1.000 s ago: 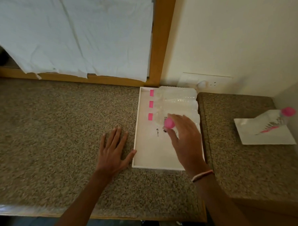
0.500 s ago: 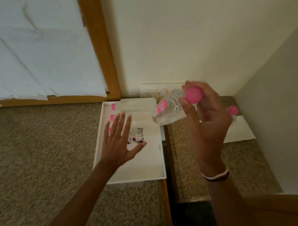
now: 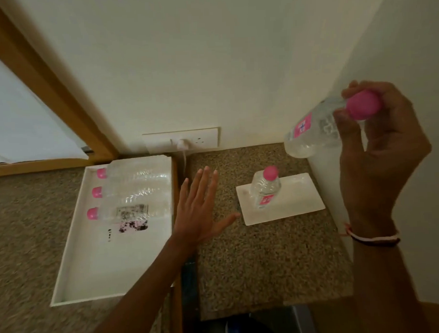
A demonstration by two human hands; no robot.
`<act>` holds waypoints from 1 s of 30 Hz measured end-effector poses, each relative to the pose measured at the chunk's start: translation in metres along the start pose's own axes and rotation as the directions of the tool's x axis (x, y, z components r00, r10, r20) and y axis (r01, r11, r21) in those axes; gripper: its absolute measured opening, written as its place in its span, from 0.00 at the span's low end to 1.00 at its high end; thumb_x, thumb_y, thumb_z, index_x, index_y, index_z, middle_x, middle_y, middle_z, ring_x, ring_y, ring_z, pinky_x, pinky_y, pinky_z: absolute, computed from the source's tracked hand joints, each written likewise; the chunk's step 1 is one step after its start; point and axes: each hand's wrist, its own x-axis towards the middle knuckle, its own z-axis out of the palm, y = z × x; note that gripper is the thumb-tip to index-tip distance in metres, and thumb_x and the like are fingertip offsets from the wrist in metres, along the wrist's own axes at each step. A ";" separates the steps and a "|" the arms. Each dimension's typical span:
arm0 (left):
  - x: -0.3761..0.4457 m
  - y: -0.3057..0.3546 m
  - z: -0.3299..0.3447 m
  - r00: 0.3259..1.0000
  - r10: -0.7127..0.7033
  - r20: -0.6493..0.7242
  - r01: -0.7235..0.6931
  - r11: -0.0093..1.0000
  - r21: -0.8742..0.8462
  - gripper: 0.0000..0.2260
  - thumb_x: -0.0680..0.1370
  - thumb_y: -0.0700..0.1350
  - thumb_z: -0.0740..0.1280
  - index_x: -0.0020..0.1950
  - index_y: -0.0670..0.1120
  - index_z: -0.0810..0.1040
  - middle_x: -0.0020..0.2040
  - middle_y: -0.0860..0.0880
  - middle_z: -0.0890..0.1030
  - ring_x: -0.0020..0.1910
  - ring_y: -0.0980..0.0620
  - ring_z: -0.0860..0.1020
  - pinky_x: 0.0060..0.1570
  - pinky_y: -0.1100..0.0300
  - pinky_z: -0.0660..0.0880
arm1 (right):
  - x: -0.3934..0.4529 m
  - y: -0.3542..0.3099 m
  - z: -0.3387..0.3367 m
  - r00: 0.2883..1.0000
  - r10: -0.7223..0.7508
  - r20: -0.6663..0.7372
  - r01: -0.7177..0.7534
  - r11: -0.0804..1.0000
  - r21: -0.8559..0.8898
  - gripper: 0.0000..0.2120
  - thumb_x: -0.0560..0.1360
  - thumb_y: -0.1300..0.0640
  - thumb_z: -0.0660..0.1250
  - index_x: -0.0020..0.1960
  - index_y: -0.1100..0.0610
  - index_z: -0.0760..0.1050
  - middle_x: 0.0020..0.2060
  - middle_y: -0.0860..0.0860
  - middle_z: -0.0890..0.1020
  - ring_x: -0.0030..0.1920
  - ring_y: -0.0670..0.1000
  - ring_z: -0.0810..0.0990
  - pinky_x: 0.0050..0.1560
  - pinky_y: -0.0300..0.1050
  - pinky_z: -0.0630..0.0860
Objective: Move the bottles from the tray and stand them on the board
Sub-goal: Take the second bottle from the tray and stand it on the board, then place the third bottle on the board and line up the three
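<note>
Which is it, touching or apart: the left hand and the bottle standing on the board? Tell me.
Apart. The head view shows the open left hand spread over bare counter, with speckled stone visible between its thumb and the board where the standing bottle rests.

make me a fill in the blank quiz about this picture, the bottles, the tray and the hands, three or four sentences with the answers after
1. The number of bottles lying in the white tray is ____.
2. The bottle on the board stands upright, and its cap is coloured ____.
3. The held bottle is gripped near its cap by the ____ hand.
4. The left hand is open with fingers spread and holds ____.

Missing words: three; pink; right; nothing
</note>
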 end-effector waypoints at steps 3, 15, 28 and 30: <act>0.004 0.011 0.019 0.998 -0.024 0.054 0.024 1.000 0.009 0.50 0.72 0.79 0.48 0.82 0.45 0.49 0.84 0.42 0.50 0.83 0.45 0.47 0.80 0.36 0.52 | -0.011 0.039 -0.011 0.992 0.110 0.062 -0.104 0.991 -0.086 0.16 0.79 0.60 0.72 0.64 0.66 0.78 0.59 0.51 0.83 0.62 0.52 0.83 0.67 0.57 0.79; 0.005 0.010 0.084 0.966 -0.113 0.231 0.108 0.994 0.032 0.51 0.72 0.79 0.50 0.82 0.44 0.50 0.84 0.42 0.51 0.83 0.43 0.48 0.79 0.37 0.56 | -0.066 0.117 -0.008 0.858 0.420 0.296 -0.347 0.899 -0.268 0.17 0.77 0.62 0.74 0.65 0.59 0.80 0.61 0.53 0.85 0.63 0.52 0.84 0.65 0.57 0.81; 0.004 0.008 0.078 0.973 -0.047 0.224 0.053 0.998 -0.018 0.50 0.72 0.78 0.52 0.82 0.43 0.53 0.83 0.40 0.51 0.83 0.41 0.49 0.79 0.38 0.56 | -0.074 0.116 -0.007 0.783 0.530 0.324 -0.445 0.843 -0.303 0.17 0.77 0.63 0.73 0.65 0.54 0.79 0.61 0.48 0.84 0.66 0.45 0.81 0.70 0.55 0.78; 0.002 0.003 0.061 0.986 -0.005 0.166 0.012 0.999 -0.040 0.50 0.72 0.78 0.53 0.82 0.44 0.52 0.83 0.39 0.50 0.83 0.42 0.48 0.80 0.39 0.54 | -0.070 0.104 -0.003 0.792 0.529 0.304 -0.442 0.841 -0.311 0.17 0.78 0.58 0.73 0.66 0.52 0.79 0.62 0.46 0.84 0.67 0.45 0.80 0.71 0.54 0.76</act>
